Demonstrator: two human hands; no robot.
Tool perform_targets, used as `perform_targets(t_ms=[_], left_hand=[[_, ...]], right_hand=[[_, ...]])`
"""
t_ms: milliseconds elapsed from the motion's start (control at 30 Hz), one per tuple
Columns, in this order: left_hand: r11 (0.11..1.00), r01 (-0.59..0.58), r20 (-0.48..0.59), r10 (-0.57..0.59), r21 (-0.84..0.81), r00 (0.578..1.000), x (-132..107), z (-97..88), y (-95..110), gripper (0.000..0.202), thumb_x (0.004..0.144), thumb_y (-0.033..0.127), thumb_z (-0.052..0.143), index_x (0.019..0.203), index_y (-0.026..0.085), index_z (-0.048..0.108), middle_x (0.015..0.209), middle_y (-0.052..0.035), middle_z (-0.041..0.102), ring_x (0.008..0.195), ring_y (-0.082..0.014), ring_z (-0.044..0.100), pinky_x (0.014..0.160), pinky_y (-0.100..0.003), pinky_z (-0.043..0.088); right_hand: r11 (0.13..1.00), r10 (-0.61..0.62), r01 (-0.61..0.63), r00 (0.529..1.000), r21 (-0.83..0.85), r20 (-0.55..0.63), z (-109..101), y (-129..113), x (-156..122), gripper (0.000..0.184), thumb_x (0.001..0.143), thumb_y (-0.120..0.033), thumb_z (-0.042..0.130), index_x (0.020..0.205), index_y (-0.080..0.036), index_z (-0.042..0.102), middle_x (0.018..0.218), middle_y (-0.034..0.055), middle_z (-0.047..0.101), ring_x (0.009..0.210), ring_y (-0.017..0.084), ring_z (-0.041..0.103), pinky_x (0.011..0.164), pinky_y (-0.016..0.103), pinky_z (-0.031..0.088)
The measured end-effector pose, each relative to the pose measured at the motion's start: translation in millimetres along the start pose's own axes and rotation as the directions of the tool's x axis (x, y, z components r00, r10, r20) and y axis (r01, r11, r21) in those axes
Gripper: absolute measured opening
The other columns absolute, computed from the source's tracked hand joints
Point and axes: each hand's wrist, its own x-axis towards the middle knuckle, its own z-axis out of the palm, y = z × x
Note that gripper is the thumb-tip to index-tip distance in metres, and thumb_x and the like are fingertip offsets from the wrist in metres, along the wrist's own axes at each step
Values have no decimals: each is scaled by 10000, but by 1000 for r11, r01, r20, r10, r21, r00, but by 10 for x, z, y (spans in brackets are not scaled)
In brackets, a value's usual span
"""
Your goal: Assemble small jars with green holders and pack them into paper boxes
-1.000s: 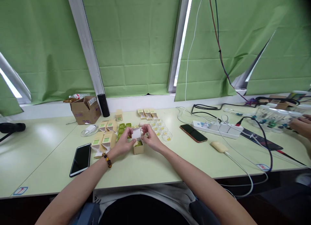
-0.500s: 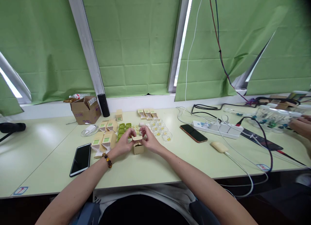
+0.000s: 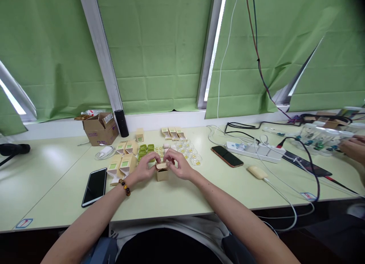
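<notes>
On the worktop (image 3: 188, 203), a small box (image 3: 162, 175) sits between the person's left hand (image 3: 146, 167) and right hand (image 3: 181, 166). To its left stand four boxes (image 3: 128, 162), a phone (image 3: 94, 187) beside them; behind these, a carton (image 3: 99, 134) and, at its right, a cylinder (image 3: 121, 123). Beyond the hands I see tubs (image 3: 142, 147), with cups (image 3: 195, 160) to their right. Farther right lie a second phone (image 3: 227, 156), then a power strip (image 3: 264, 153).

We are seeing only part of the small box (image 3: 162, 175): the left hand (image 3: 146, 168) and right hand (image 3: 180, 166) are covering its upper corners, and its lid (image 3: 161, 166) is hiding the inside. The left hand is partly screening the green containers (image 3: 143, 150), and we are finding the purple print (image 3: 92, 134) on the carton (image 3: 101, 136) too small to read, while the right edge is cutting off another person's hand (image 3: 353, 149).
</notes>
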Motion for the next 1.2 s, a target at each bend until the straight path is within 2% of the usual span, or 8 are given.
perform_targets(t_ms=[100, 200, 367, 600, 967, 1100, 1200], left_hand=[[994, -87, 65, 83, 64, 994, -33, -87, 50, 224, 882, 173, 577, 1078, 229, 669, 1153, -97, 686, 1130, -292, 606, 1047, -444, 459], [973, -155, 81, 143, 171, 986, -53, -140, 79, 200, 922, 215, 598, 1104, 227, 678, 1204, -120, 674, 1157, -307, 588, 1056, -463, 449], [914, -245, 107, 222, 323, 969, -52, -138, 51, 81, 963, 267, 608, 1002, 229, 668, 1029, -112, 682, 993, -283, 594, 930, -453, 457], [835, -387, 136, 363, 392, 922, -49, -121, 12, 58, 938, 177, 579, 948, 225, 610, 816, -40, 656, 784, -225, 552, 841, -430, 428], [823, -402, 159, 370, 401, 915, -69, -106, -17, 90, 940, 201, 557, 895, 227, 630, 668, -1, 590, 639, -188, 509, 764, -408, 380], [837, -410, 145, 384, 363, 912, -69, -105, 0, 132, 968, 221, 549, 888, 222, 653, 636, 7, 593, 603, -173, 491, 755, -412, 378], [847, -409, 165, 374, 340, 913, -63, -91, 26, 193, 985, 237, 545, 830, 220, 658, 605, 11, 591, 576, -163, 485, 750, -411, 385]], right_hand=[[996, -38, 40, 999, -75, 32, -13, -23, -14, 35, 886, -260, 621, 920, -252, 619, 807, 11, 555, 739, 200, 512, 683, 343, 419], [989, -75, 78, 997, -122, 34, -15, -17, -19, 42, 879, -264, 637, 905, -253, 605, 777, 5, 551, 726, 200, 514, 678, 343, 407], [975, -153, 156, 988, -159, 29, -4, 12, -29, 77, 846, -202, 635, 879, -249, 584, 756, 0, 558, 706, 192, 518, 665, 332, 399], [962, -228, 226, 974, -155, 2, 43, 42, -38, 103, 794, -152, 627, 837, -230, 576, 726, -8, 569, 665, 168, 513, 634, 306, 385], [965, -194, 199, 980, -169, 46, 45, 9, -45, 76, 803, -172, 598, 747, -222, 590, 646, -7, 581, 613, 161, 520, 616, 293, 388], [964, -181, 193, 980, -184, 81, 25, 30, -33, 150, 838, -198, 591, 689, -219, 588, 594, -11, 565, 579, 153, 496, 607, 292, 367], [974, -124, 148, 981, -169, 147, 5, 36, -25, 211, 839, -200, 604, 633, -217, 560, 574, -17, 545, 568, 145, 468, 608, 289, 358]])
